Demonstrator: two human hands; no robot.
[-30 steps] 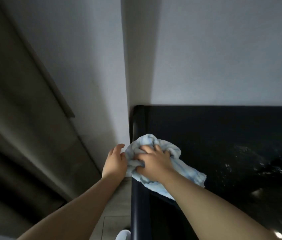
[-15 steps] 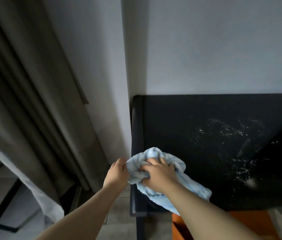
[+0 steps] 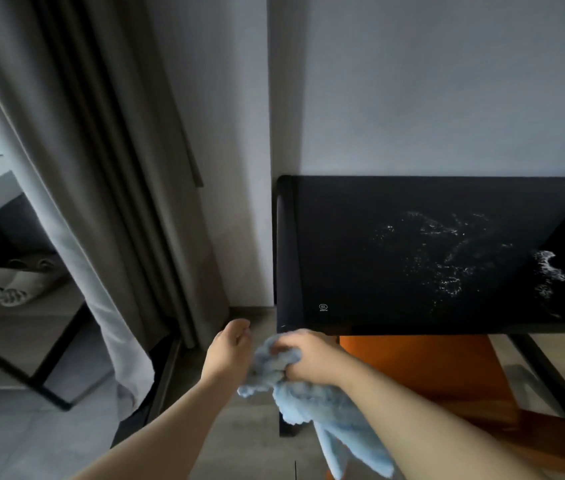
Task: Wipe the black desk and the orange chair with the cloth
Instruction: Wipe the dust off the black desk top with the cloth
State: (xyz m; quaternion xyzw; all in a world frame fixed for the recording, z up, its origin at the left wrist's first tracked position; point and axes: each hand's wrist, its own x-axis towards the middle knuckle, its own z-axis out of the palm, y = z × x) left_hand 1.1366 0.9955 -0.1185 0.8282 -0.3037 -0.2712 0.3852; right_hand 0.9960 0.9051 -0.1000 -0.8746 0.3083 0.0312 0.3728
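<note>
right hand (image 3: 309, 358) gripping blue cloth (image 3: 312, 401) off black desk (image 3: 360, 209) front-left corner, left hand (image 3: 227, 351) loosely curled alongside, orange chair (image 3: 423, 362) underneath

Chair (image 3: 423, 368) under desk (image 3: 412, 258); curtain (image 3: 108, 188) left of both.

Dim room, daylight from left, wide-angle bending, soft blur

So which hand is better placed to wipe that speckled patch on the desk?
Right. The right hand holds the cloth beside the desk, nearer the patch. The left hand holds nothing and sits farther left, over the floor.
</note>
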